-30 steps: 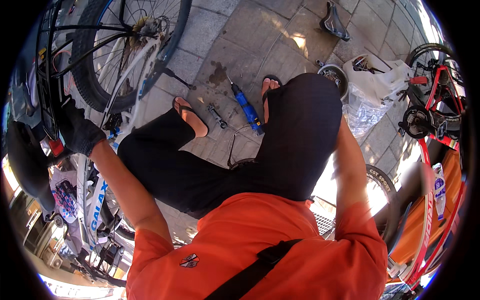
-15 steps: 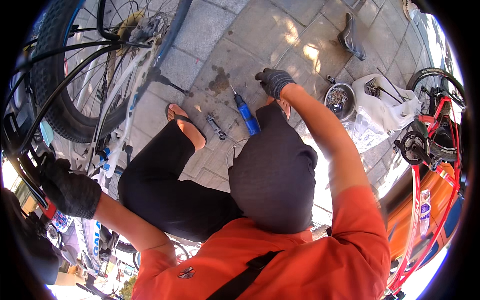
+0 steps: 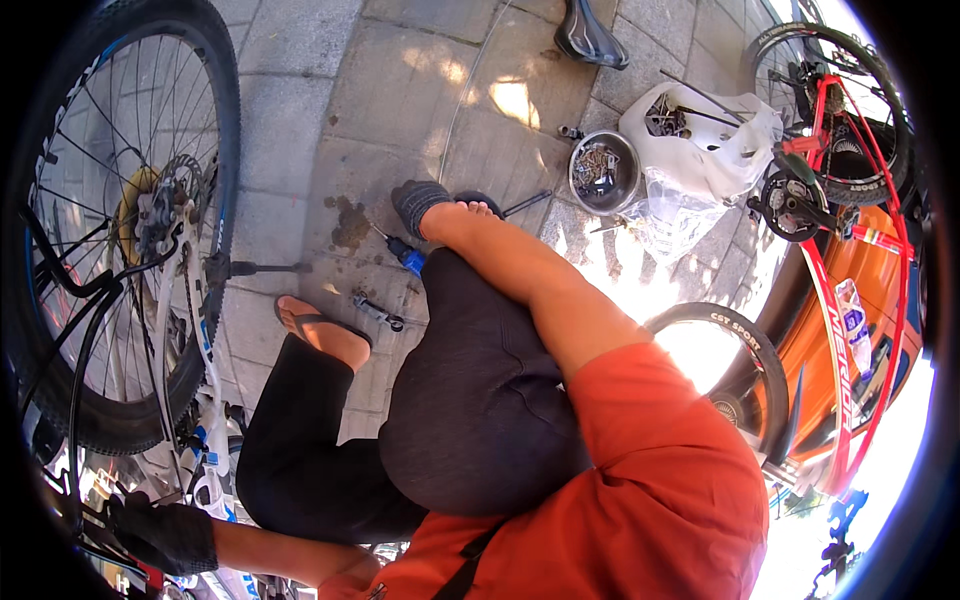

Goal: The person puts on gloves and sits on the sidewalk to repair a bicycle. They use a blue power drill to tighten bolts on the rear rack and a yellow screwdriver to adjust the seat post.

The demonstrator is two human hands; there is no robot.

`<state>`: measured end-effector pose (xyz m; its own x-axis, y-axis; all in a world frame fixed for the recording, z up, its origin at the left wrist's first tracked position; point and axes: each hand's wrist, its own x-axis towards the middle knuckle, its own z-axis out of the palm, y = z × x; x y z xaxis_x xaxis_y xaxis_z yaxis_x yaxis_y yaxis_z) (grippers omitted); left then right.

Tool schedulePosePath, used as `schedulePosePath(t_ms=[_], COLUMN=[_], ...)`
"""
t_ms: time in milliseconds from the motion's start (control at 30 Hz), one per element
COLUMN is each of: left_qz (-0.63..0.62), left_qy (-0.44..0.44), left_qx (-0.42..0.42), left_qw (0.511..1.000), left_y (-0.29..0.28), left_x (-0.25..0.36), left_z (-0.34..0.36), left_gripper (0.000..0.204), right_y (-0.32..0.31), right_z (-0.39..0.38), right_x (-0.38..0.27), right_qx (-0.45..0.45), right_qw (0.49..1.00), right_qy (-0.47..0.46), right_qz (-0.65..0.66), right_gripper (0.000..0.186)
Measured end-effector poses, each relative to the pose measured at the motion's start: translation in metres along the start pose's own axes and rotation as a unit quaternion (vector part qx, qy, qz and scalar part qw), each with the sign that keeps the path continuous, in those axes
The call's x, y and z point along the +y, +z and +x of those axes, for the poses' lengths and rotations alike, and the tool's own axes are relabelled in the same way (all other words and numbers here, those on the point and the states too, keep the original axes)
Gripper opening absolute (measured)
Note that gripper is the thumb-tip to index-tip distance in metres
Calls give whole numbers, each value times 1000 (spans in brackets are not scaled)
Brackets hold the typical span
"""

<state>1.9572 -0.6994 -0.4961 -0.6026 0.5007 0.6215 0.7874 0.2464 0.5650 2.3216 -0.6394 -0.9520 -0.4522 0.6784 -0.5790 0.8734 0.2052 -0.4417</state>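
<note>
The left hand [image 3: 165, 535], in a dark glove, is at the lower left among the black bars of a rack [image 3: 75, 420] beside a white bicycle [image 3: 205, 330]. Its fingers merge with the shadowed bars, so I cannot tell whether its grip is spread or pinching one. The bicycle's frame is cut off below, and its rear wheel [image 3: 228, 150] runs close to the dark rim.

The right hand [image 3: 418, 208], also gloved, reaches down past the knee. Its fingers point away from view, and I cannot tell the state of that grip. Just beside it, a blue power tool [image 3: 408, 257] lies on the paving [image 3: 270, 130], its rear part hidden by the trouser leg; whether hand and tool touch is unclear. The right foot [image 3: 478, 208] shows only its toes beyond the forearm.

Counted: two gloves, one power tool, one small metal tool [image 3: 378, 312], one black saddle [image 3: 592, 38], cut by the top edge, and one metal bowl [image 3: 605, 204], whose small parts are too many to count. One white container [image 3: 740, 140] and a clear plastic bag [image 3: 675, 215] are near it. One red bicycle [image 3: 822, 320] stands at the right.
</note>
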Motion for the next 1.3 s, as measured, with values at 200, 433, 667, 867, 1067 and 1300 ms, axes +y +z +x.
schedulePosePath(t_ms=[200,433,667,867,1067,1300], left_qz=[266,138,39,19,35,-20], left_qy=[247,12,19,-1,3,27], left_qx=[-82,-28,-24,29,56,59], left_qw=[928,990,999,999,998,998], left_y=[-14,-13,-16,15,19,15], left_x=[-17,-28,-26,17,24,7], left_z=[16,18,28,-5,-12,-3], left_gripper=[23,37,31,24,22,19], right_y=[-22,-13,40,52,6,3], right_z=[-74,-202,-203,-172,-166,-165], right_x=[82,199,321,350,308,261], right_qx=[164,208,251,310,293,325], right_qw=[961,485,799,818,802,768], right_qy=[67,293,461,452,498,490], right_qz=[210,797,292,173,149,251], right_gripper=[32,19,46,43,42,38])
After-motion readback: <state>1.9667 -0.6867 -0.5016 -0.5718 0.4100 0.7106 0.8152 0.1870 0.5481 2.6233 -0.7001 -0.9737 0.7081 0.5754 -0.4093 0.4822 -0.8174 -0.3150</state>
